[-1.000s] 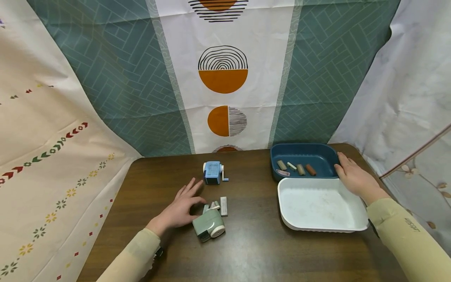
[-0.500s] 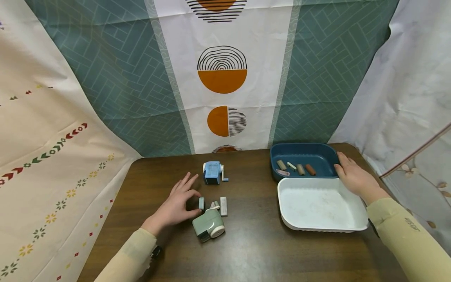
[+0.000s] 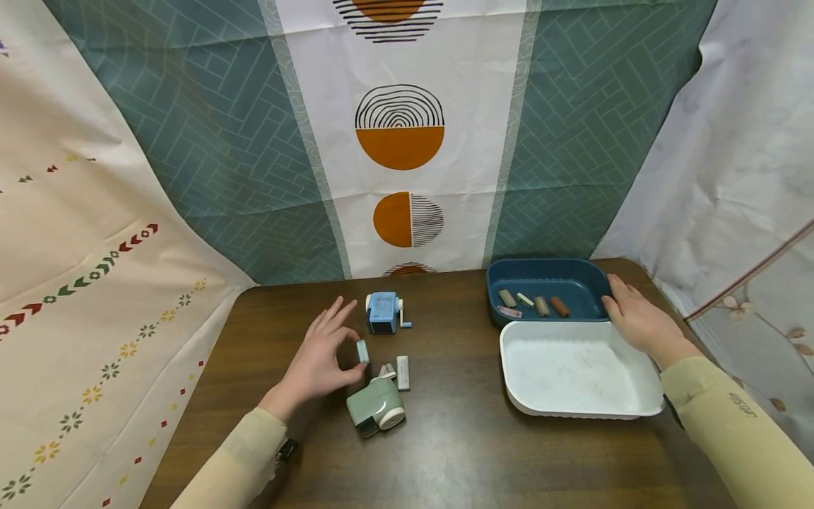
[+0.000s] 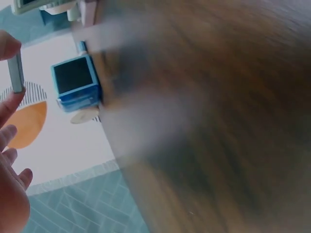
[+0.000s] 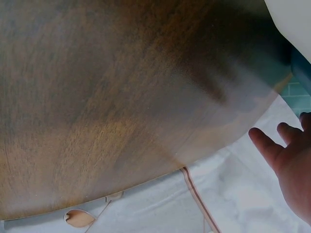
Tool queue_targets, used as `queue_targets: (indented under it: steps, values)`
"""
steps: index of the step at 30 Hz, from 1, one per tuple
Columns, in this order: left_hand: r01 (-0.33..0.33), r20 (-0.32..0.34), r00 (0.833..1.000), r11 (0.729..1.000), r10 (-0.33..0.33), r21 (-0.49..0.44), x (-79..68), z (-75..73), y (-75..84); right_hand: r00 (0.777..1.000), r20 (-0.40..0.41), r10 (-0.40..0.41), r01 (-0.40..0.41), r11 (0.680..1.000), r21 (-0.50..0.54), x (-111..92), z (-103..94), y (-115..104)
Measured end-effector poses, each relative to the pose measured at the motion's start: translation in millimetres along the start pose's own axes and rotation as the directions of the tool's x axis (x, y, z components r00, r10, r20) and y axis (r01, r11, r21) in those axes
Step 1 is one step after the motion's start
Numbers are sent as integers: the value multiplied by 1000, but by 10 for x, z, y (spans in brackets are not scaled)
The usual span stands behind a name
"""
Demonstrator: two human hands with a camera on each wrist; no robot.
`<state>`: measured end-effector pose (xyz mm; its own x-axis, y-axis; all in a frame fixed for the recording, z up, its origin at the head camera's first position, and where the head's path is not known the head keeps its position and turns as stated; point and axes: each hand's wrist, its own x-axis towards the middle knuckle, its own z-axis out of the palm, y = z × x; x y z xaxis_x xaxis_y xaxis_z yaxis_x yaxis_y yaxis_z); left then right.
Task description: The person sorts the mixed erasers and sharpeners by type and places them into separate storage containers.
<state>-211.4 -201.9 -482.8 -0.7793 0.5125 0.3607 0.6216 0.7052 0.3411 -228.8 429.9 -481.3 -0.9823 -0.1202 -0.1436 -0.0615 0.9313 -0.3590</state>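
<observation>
My left hand (image 3: pixel 318 360) pinches a small pale blue-grey eraser (image 3: pixel 362 351) between thumb and index finger, the other fingers spread. In the left wrist view the eraser (image 4: pixel 16 73) is gripped by its two ends. Just below and to the right sit a green pencil sharpener (image 3: pixel 375 406), a white eraser (image 3: pixel 403 373) and a few small pieces (image 3: pixel 387 370). A blue crank sharpener (image 3: pixel 384 312) stands behind. At the far right, my right hand (image 3: pixel 642 318) rests on the right rim of the dark blue tray (image 3: pixel 591 272), its fingers extended.
Several small worn pieces (image 3: pixel 542 306) lie in the blue tray's left part. A white tray (image 3: pixel 581 410) stands directly in front, against its near side. Patterned cloth (image 3: pixel 407 170) hangs along the back edge of the brown wooden table (image 3: pixel 458 452).
My left hand has taken hold of the blue-grey eraser beside the green sharpener, lifted it and moved it slightly away toward the back. The right hand stays on the blue tray.
</observation>
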Motion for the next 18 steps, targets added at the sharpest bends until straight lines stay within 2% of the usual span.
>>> queue_targets:
  steps: [6,18]
  values:
    - [-17,11,1000,1000,17,-20,115,16,119,1000,7,7,-7,1000,4,-1,6,8]
    - [-99,53,994,995,101,-28,353,90,331,1000,-6,0,0,1000,-13,-3,10,-2]
